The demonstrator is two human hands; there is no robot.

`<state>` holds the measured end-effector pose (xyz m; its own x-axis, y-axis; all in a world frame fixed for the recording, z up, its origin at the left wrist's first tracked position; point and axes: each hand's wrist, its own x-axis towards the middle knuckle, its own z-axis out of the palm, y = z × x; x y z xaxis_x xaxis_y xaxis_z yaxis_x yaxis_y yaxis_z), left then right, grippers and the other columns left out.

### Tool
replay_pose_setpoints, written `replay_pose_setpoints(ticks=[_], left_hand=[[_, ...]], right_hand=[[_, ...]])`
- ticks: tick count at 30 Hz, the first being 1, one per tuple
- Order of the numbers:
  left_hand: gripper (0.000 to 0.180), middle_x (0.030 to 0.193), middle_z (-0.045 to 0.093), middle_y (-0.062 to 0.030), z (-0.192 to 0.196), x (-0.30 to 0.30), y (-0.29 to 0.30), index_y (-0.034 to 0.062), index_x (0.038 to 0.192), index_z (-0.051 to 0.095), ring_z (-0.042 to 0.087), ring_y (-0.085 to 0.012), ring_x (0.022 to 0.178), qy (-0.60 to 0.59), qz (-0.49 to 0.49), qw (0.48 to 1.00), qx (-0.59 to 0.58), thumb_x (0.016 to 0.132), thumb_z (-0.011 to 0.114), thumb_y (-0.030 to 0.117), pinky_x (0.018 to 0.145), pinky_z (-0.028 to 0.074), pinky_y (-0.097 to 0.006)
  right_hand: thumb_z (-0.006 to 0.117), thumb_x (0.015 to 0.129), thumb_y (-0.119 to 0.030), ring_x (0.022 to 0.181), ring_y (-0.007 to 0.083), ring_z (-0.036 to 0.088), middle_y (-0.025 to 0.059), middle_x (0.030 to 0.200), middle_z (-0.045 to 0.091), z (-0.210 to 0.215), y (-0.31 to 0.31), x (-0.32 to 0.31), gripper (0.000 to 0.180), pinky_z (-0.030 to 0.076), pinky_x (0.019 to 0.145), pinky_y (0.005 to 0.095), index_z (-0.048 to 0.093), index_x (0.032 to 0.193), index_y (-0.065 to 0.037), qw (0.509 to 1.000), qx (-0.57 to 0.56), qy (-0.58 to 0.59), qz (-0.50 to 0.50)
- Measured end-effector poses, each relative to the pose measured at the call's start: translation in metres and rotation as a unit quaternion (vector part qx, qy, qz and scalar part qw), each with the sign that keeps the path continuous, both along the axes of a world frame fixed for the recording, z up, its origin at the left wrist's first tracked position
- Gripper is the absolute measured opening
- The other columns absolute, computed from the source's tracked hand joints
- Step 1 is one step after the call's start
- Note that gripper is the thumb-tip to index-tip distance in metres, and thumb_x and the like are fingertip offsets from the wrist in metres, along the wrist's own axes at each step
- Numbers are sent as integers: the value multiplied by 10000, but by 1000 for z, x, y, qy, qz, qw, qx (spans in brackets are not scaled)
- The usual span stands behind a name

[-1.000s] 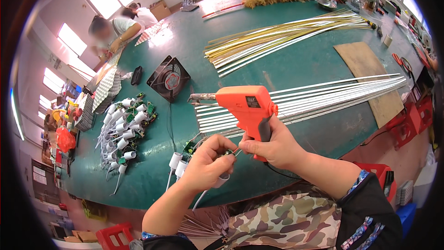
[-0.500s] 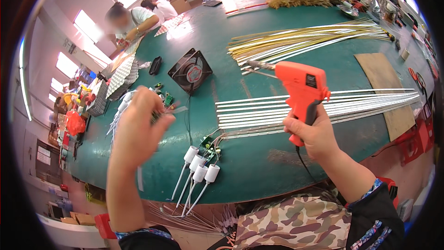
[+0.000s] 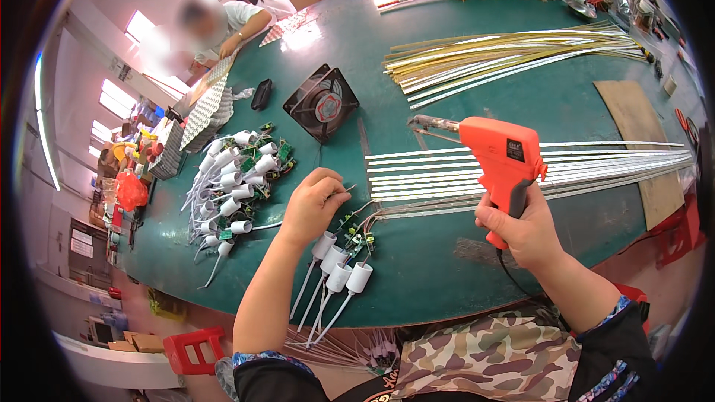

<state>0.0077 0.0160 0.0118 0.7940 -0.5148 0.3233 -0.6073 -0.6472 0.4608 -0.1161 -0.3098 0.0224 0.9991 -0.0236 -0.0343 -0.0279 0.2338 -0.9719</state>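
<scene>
- Green table (image 3: 521, 97): big and curved; you had bare room in the middle, btwn the strip bundles and out to the brown board (image 3: 633, 115). Near edge ran just under the sockets, so little margin there.
- Long metal strips (image 3: 536, 167): lay side by side across the table, just behind the gun. Looked thin, light and springy; ends would've snagged a sweeping wrist.
- Orange glue gun (image 3: 503, 160): your right hand (image 3: 525, 227) was wrapped tight round the handle, gun held upright above the strips, nozzle pointing to your left. Rigid plastic, probably light; tip likely hot, so handle only. Cord trailed off the table edge.
- Black fan (image 3: 322, 102): sat well clear behind your left hand.
- White lamp sockets (image 3: 339, 264): four w/ wire tails over the edge, touching or just under your left hand (image 3: 311, 205). Light, hard, smooth — would've rolled.
- Small green circuit boards (image 3: 356, 225): by your left fingertips, which were pinched narrow on a thin wire or lead; couldn't tell which. Fragile; take by the edges.
</scene>
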Motion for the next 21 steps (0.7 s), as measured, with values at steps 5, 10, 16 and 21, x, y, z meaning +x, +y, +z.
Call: replay_pose_setpoints(ticks=[5,10,16,21], left_hand=[[124,905,659,-115,-9,0,-1,-5,902,651,643,-271,798,15,21,1000,-17,802,725,-7,706,514,-342],[123,883,651,-113,-7,-3,-7,5,928,675,633,-258,765,-9,2,999,-35,812,712,-17,681,505,-336],[122,883,653,-101,-10,-1,-6,23,926,701,640,-263,785,-2,-20,1000,-4,815,696,-27,689,511,-337],[147,884,658,-95,-12,1,-8,38,930,712,647,-286,828,-37,-83,996,13,797,703,-22,714,525,-374]], right_hand=[[709,879,-83,903,112,599,50,1000,650,0,8,-1,373,491,801,285,524,1195,-13,999,-36,-5,12],[677,882,-73,976,122,608,69,1096,652,-5,9,1,401,492,872,302,513,1243,-19,998,-19,-38,43],[687,876,-84,1004,121,610,59,1103,655,2,13,12,404,488,891,315,546,1246,-6,998,-33,9,54],[701,874,-111,967,119,605,45,1074,655,-5,24,8,399,483,880,306,563,1237,-18,993,-101,-12,63]])
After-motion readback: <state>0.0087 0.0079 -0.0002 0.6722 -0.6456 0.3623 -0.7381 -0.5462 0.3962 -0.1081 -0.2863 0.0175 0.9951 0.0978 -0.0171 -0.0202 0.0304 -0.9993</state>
